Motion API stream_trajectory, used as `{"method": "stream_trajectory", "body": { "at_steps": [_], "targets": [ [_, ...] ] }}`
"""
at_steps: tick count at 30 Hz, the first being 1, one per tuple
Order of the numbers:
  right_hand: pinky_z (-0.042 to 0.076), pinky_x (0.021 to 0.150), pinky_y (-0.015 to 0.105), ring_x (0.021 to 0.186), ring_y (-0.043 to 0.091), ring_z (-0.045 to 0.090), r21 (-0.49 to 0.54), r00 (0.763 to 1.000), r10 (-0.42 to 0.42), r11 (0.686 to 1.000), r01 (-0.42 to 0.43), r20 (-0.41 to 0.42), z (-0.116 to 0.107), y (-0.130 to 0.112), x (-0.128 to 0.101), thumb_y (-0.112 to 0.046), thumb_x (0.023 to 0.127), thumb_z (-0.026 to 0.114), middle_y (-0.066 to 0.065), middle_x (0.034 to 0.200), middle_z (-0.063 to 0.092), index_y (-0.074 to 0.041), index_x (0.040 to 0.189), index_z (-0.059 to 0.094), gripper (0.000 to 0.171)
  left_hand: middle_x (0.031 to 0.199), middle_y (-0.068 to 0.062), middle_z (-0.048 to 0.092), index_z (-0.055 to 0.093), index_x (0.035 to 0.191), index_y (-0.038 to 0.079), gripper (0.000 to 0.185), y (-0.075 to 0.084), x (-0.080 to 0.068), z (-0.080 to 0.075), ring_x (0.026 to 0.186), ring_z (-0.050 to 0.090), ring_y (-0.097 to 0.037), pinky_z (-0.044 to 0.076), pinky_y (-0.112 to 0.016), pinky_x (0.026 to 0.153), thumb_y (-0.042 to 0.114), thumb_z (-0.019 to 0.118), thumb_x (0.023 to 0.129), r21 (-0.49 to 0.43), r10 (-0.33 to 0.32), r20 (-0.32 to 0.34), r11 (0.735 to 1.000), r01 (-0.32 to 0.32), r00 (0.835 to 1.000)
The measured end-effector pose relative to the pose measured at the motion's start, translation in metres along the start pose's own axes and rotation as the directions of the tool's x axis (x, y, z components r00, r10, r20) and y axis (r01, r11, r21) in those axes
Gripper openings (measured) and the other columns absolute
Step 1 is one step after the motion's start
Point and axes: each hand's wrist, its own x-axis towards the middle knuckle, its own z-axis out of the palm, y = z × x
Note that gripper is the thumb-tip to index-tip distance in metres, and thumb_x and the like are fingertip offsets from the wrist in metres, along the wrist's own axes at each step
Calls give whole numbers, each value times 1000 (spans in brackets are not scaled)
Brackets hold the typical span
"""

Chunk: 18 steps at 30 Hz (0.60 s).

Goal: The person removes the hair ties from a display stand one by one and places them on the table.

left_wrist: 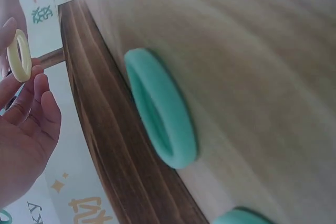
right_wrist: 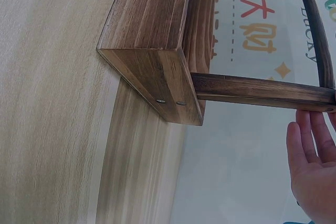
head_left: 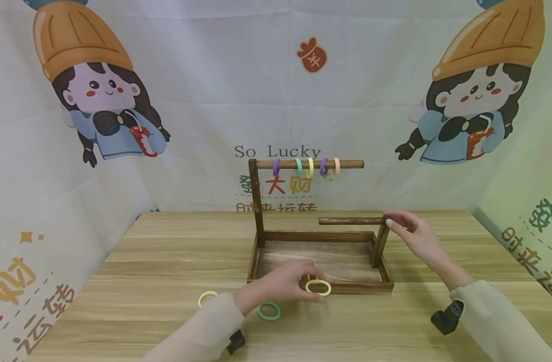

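Tray (head_left: 276,236): wooden, open-topped, interior bare wood, nothing lying inside. Tall post's upper rod (head_left: 348,164) carries five rings (head_left: 309,166): purple, teal, yellow, purple, peach. Left hand (head_left: 282,284) pinches a pale yellow ring (head_left: 318,287) at the tray's front rim. Green ring (head_left: 269,311) and another yellow ring (head_left: 207,297) lie on the table (head_left: 158,281), just in front of the tray. Right hand (head_left: 411,234), fingers straight and together, touches the end of the lower rod (head_left: 352,220).

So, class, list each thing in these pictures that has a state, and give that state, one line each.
left hand: pinches the yellow ring at the tray's front edge
right hand: fingertips on the lower rod
upper rod: carries five rings
green ring: flat on the table
pale ring: flat on the table
wooden tray: nothing visible inside
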Motion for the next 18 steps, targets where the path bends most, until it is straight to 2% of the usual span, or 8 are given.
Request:
{"method": "stream_trajectory", "body": {
  "at_steps": [4,9,14,18],
  "targets": [
    [37,78,14,100,-1,44,-2,1000,-7,1000,7,-3,0,-1,0,-26,93,46,16,120,50,-1,122,50,38,67,9,42,65,102,11,35,1,-4,3,56,39,-3,32,-14,52,31,71,74,16,38,33,999,-38,999],
    [37,78,14,100,-2,44,0,1000,-4,1000,4,-3,0,-1,0,-26,93,46,16,121,49,-2,122,50,39,66,6,49,64,98,10,32,-3,-9,6,54,38,0,32,-13,53,31,70,75,33,77,59,996,-79,995],
    [37,78,15,101,0,44,-6,1000,4,1000,-4,1,0,-1,0,-27,93,46,15,121,49,-2,123,49,39,68,6,53,63,93,12,29,-5,-14,10,54,39,3,33,-10,51,34,70,74,66,76,70,995,-81,995],
    [37,78,14,102,0,43,-6,1000,5,1000,-5,3,0,-1,0,-27,93,46,15,121,49,-2,123,49,39,73,8,54,62,92,12,29,-4,-16,12,59,41,3,33,-9,54,35,69,74,107,64,96,992,-74,993]
  ]
}}
